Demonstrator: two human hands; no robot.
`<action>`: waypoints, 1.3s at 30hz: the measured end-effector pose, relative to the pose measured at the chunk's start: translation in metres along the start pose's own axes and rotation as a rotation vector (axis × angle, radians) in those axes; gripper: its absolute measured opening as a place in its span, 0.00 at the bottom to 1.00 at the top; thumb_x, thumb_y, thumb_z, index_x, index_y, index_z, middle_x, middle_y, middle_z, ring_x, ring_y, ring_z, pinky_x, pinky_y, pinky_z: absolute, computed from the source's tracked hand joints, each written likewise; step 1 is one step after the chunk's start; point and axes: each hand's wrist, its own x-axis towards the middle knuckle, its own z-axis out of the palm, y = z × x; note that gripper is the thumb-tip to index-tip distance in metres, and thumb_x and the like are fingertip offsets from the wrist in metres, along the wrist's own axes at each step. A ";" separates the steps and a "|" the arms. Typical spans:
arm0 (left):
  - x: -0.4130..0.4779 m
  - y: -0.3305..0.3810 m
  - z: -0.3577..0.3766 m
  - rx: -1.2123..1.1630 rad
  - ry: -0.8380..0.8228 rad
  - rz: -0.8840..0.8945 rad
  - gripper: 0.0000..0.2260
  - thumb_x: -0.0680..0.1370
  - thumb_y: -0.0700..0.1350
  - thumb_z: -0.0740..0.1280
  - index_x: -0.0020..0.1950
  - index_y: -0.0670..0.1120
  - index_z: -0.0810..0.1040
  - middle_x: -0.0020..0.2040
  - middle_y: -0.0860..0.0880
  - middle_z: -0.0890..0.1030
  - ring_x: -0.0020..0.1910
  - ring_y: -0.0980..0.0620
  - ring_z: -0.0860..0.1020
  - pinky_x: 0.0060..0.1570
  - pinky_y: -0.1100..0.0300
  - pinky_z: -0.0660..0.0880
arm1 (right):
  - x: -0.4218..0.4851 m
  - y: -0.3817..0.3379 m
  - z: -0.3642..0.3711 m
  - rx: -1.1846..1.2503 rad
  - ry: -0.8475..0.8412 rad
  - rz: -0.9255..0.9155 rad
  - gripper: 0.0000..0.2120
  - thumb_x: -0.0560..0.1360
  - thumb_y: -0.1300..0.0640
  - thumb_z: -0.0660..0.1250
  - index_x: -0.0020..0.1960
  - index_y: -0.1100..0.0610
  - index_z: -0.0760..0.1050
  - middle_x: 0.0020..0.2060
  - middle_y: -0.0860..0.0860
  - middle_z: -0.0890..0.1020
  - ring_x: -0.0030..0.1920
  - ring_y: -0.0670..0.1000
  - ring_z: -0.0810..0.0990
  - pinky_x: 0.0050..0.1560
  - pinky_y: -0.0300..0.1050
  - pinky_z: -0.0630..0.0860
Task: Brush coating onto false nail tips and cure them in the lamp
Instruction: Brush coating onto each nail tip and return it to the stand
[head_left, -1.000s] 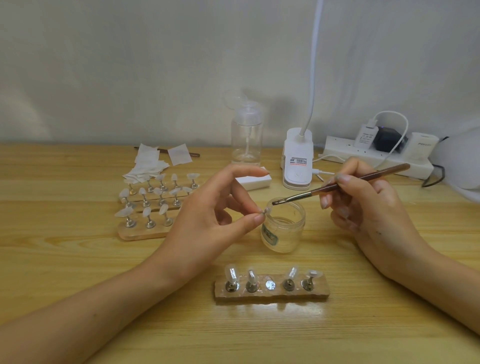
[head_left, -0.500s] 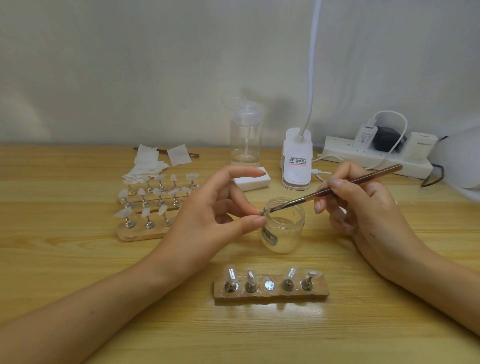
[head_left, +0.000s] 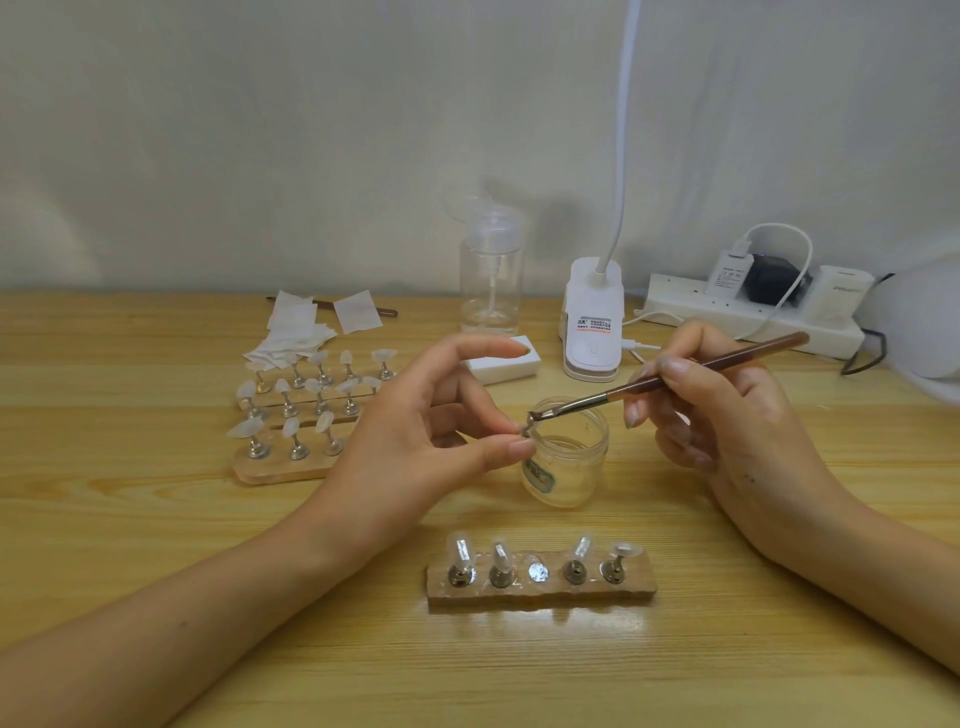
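My left hand (head_left: 415, 441) pinches a small clear nail tip (head_left: 525, 429) between thumb and finger, just left of the open clear jar (head_left: 569, 467). My right hand (head_left: 711, 415) holds a brown brush (head_left: 675, 378) like a pen. Its bristle end touches the nail tip over the jar's rim. In front of me lies a wooden holder (head_left: 540, 590) with several nail tips standing on metal pegs; its middle peg is bare. The white clip lamp (head_left: 592, 322) stands behind the jar.
Further wooden holders (head_left: 280, 467) with several tips lie at left, beside white wipes (head_left: 296, 332). A clear pump bottle (head_left: 491, 275), a white block (head_left: 506, 361) and a power strip (head_left: 748, 317) with plugs line the back of the wooden table.
The brush tip dropped from above the jar to the nail tip, and my right hand shifted slightly left. My left hand keeps its pinch in about the same place.
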 end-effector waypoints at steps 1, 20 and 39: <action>0.000 0.000 0.000 -0.001 -0.001 -0.001 0.25 0.67 0.45 0.76 0.63 0.55 0.77 0.38 0.52 0.81 0.44 0.51 0.84 0.51 0.53 0.81 | 0.000 0.000 0.000 -0.008 0.010 0.013 0.07 0.76 0.55 0.62 0.39 0.53 0.73 0.32 0.54 0.80 0.26 0.43 0.65 0.23 0.33 0.62; 0.000 -0.002 -0.001 -0.012 -0.012 0.017 0.25 0.67 0.46 0.77 0.63 0.57 0.78 0.38 0.51 0.81 0.43 0.51 0.84 0.52 0.58 0.81 | -0.001 0.000 0.000 -0.013 0.033 0.007 0.09 0.77 0.56 0.65 0.39 0.54 0.72 0.31 0.54 0.79 0.25 0.44 0.64 0.23 0.33 0.62; -0.001 0.000 -0.001 -0.019 -0.014 0.010 0.26 0.67 0.47 0.77 0.63 0.56 0.78 0.37 0.52 0.81 0.44 0.50 0.84 0.51 0.59 0.82 | -0.001 -0.002 0.001 -0.012 0.062 0.008 0.10 0.77 0.55 0.66 0.37 0.52 0.72 0.31 0.54 0.79 0.26 0.43 0.66 0.23 0.33 0.62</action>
